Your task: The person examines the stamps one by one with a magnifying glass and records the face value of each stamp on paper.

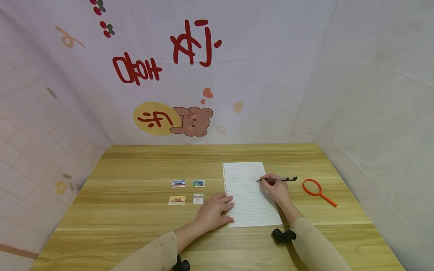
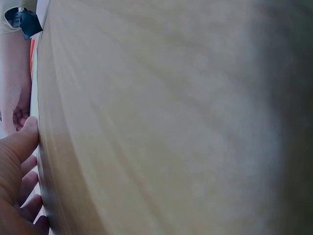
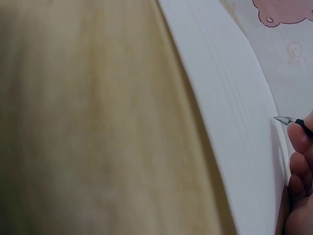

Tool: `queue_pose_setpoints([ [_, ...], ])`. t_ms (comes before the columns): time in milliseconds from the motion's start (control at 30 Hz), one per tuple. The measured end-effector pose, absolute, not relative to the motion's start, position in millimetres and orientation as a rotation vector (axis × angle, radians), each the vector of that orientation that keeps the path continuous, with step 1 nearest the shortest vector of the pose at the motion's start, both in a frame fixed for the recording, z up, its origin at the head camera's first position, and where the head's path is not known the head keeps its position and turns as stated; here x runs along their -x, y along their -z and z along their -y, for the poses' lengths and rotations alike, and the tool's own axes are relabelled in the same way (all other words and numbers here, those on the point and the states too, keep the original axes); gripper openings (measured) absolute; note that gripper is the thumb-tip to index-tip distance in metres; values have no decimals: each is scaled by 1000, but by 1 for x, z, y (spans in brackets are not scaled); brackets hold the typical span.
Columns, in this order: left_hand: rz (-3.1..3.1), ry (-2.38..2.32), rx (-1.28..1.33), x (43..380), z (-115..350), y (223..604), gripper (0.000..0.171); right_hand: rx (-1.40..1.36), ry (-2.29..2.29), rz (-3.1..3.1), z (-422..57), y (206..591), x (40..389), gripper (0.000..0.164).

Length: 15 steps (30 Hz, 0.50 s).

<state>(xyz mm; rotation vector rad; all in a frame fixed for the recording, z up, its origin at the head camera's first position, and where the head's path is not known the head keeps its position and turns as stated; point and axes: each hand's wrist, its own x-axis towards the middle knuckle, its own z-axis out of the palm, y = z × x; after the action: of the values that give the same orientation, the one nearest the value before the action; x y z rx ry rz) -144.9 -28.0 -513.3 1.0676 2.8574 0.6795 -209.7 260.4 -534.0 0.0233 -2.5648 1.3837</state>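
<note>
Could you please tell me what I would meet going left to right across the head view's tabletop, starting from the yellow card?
Yellow card → small grey-and-white card → left hand → lined sheet → right hand gripping a dark pen → red magnifying glass.

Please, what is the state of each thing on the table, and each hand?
White, rectangular, lined paper sheet: flat, partly written.
Slim black pen: uncapped, tip at the sheet.
Red, round magnifying glass: lying untouched.
Four rectangular picture cards: lying apart.
Left hand: resting on the sheet.
Right hand: holding the pen.
</note>
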Motion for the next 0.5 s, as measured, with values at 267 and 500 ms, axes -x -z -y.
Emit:
queue_pose_setpoints([
  [267,-2870,-697,-1094,144,29,514,53,11,-1388,2561,-263,536,210,8],
  [500,-2868,-696,-1093,145,29,514,53,36,-1352,2537,-263,537,211,8],
])
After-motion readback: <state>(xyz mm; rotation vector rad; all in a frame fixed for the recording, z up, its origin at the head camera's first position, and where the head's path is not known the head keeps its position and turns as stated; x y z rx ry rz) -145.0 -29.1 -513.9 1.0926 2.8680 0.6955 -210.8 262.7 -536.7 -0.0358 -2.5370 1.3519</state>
